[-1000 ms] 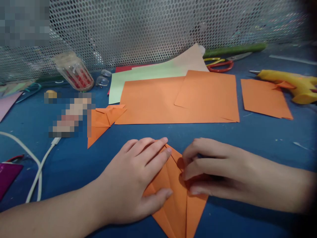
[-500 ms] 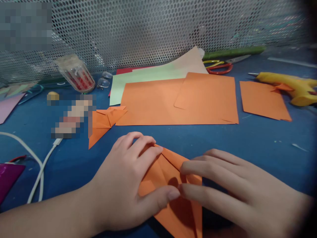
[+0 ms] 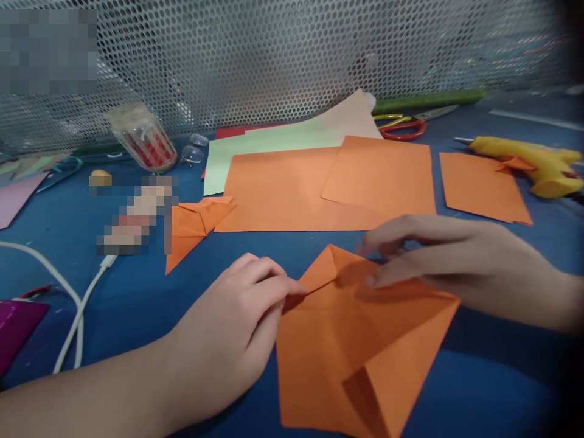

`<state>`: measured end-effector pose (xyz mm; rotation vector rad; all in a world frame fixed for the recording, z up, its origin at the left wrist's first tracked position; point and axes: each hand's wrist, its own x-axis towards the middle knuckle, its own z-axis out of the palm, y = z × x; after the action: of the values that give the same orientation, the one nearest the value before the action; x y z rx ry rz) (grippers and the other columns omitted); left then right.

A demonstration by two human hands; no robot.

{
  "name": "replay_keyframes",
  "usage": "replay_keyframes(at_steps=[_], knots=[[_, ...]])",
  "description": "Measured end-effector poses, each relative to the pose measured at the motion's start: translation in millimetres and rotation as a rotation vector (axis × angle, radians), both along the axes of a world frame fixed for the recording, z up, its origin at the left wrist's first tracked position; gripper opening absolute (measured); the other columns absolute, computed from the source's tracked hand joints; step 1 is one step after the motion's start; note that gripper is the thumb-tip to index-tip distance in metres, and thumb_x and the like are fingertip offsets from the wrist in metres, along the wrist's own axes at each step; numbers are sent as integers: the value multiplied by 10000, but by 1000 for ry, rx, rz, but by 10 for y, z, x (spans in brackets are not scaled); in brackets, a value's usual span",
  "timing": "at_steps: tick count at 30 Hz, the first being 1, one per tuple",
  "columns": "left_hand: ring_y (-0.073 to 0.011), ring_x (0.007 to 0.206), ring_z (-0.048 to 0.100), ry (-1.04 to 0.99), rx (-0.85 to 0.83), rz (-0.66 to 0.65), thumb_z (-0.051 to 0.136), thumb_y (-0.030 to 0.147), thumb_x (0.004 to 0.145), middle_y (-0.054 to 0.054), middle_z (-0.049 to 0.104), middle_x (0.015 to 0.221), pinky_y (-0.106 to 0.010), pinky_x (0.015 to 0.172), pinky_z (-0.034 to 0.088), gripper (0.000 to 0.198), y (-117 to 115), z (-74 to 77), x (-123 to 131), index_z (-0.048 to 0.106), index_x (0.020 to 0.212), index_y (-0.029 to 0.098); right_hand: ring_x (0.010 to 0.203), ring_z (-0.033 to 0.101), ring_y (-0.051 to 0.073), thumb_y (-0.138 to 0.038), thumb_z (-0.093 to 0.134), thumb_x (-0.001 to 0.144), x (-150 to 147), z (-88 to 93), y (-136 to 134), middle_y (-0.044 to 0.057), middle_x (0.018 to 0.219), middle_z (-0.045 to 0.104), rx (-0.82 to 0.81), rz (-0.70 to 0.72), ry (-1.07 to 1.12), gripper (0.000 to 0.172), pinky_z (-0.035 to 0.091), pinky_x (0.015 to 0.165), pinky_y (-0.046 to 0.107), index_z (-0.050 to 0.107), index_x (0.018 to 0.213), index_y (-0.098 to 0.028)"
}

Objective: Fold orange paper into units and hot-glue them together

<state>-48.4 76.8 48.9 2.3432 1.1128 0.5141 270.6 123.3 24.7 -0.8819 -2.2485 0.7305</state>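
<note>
Clear jar (image 3: pixel 141 137) w/ red bits inside, on blue table (image 3: pixel 283 243); metal mesh (image 3: pixel 274 55) behind jar; glasses (image 3: pixel 193 154) just R of jar, then lt green sheet (image 3: pixel 216 170) further R, w/ red sheet (image 3: pixel 227 132) peeking out from under; well R of jar: red-handled scissors (image 3: pixel 418 117), long green stick (image 3: pixel 433 100) & yellow glue gun (image 3: pixel 542 159); pink sheet (image 3: pixel 18 198) L of jar; sm. yellow thing (image 3: pixel 100 176) near jar's front L, partly blurred; white cable (image 3: pixel 81 308) & purple thing (image 3: pixel 20 334) in front of jar, to L
</note>
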Motion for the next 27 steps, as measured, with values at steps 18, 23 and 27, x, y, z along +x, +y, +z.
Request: replay_keyframes(at_steps=[18,23,27], knots=[[-273,1725,390,90,132,-187,446,170,1181,-155,453,1835,-546,1368,415,409,69,-131,-62,573,1566,226,1411,733,307,-783,731,996,-47,86,181,103,1533,762,-640,-87,283,565,666,1088,378,806,1383,-380],[-279,1735,369,96,101,-126,470,202,1188,-138,409,1859,-563,1379,390,415,45,-149,-71,574,1588,243,1235,804,256,-583,952,895,-32,70,145,100,1519,712,-658,-31,152,536,713,786,262,737,1332,-359],[-295,1726,388,121,117,-133,419,158,1193,-143,459,1832,-570,1372,401,403,56,-164,-75,682,1490,226,1133,818,277,-632,985,821,-102,-19,205,81,1258,791,-606,-112,208,476,736,821,346,759,1064,-291]])
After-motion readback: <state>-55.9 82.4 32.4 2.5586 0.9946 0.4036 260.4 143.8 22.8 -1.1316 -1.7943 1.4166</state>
